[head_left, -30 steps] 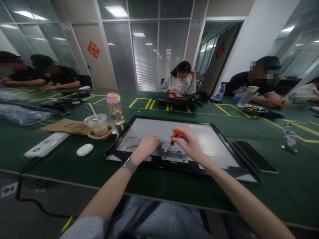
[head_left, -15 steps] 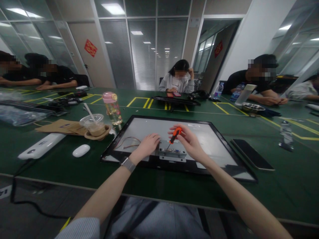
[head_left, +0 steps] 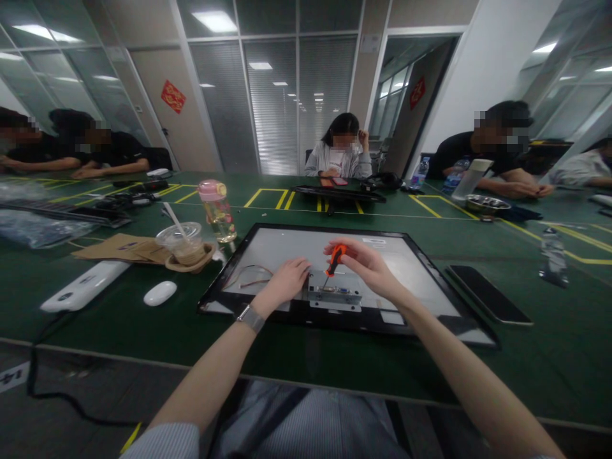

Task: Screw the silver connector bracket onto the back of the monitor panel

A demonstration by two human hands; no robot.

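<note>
An orange and black screwdriver (head_left: 337,257) is in my right hand (head_left: 362,260), closed round its handle with the thumb and fingers. Its thin shaft slants down to the silver metal bracket (head_left: 335,299), close to the connectors in its front face. My left hand (head_left: 289,280) is at the bracket's left end, fingers bent against it; their tips are partly hidden. Beneath both hands lies a flat display panel (head_left: 268,245) with a black frame and pale back. Thin wires (head_left: 253,275) run across its left part.
Left of the panel are a white mouse (head_left: 160,293), a white power strip (head_left: 86,285), a plastic cup (head_left: 184,242) in a cardboard holder and a pink-lidded bottle (head_left: 217,210). A dark phone (head_left: 488,293) lies to the right. Several people sit around the green table (head_left: 382,376).
The view has shifted slightly, so the table things sit a little further right. The screwdriver handle stands slightly more upright in my right hand. My left hand stays at the bracket.
</note>
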